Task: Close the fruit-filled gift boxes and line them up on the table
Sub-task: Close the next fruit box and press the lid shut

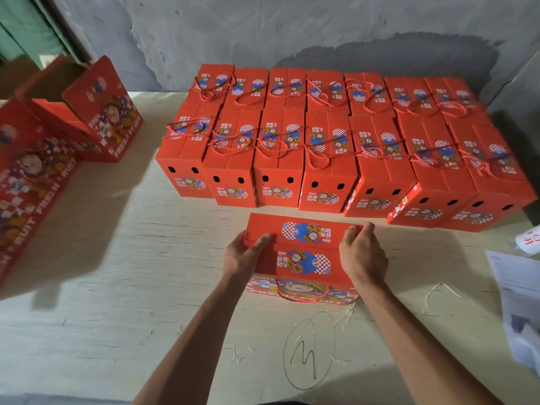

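Note:
A red gift box [302,252] with a cartoon print and a red rope handle stands on the pale wooden table [117,287], just in front of the rows. Its two top flaps lie nearly flat. My left hand [244,254] grips the box's left end, thumb on the top flap. At the right end, my right hand [361,254] holds the box with fingers curled over the far flap's edge. Behind it stand two rows of several closed red boxes [321,141], side by side, rope handles lying on their tops.
At the far left stand open red boxes [96,112] with flaps up, and another red box [26,182] lies nearer me. Papers [517,302] lie at the table's right edge. A pencilled oval [309,349] marks the table near me. A grey wall rises behind.

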Tool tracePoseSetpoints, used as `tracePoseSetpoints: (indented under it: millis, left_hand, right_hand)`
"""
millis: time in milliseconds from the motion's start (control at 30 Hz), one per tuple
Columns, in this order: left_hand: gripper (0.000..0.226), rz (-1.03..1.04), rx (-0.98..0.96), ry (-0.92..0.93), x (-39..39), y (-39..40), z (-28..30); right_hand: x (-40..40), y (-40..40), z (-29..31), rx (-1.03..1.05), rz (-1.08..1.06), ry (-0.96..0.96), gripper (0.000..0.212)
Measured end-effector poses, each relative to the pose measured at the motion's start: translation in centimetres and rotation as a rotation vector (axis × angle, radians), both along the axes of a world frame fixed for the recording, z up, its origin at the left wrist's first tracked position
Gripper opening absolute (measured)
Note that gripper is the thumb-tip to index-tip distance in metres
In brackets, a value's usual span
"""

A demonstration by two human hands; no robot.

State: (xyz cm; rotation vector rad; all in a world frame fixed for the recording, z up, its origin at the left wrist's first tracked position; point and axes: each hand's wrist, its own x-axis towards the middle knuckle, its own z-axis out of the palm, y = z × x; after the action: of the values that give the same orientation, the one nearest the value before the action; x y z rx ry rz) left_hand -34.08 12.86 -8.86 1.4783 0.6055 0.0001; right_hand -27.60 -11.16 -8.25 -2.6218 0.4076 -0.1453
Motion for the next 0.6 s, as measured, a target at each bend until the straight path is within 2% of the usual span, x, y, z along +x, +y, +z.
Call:
tracePoseSetpoints:
  millis: [133,267,367,600]
  left_hand:
    - [0.054,0.013,0.042,0.013,-0.1,-0.1,-0.1]
    - [0.075,-0.024,0.074,0.034,0.0,0.0,0.2]
    - [0.088,-0.142,0.054,0.046,0.3,0.4,0.6]
    - [0.072,-0.141,-0.027,0.084,0.6,0.5,0.4]
  right_hand:
    - [0.0,-0.2,0.1,0.013,0.009,0.029,0.041]
    - [-0.2,-0.4,0.4,0.03,0.164,0.017,0.083]
    - [-0.1,-0.8,0.6,0.01,0.247,0.052,0.101]
    - [0.0,-1.9,0.8,0.089,0.356,0.169,0.123]
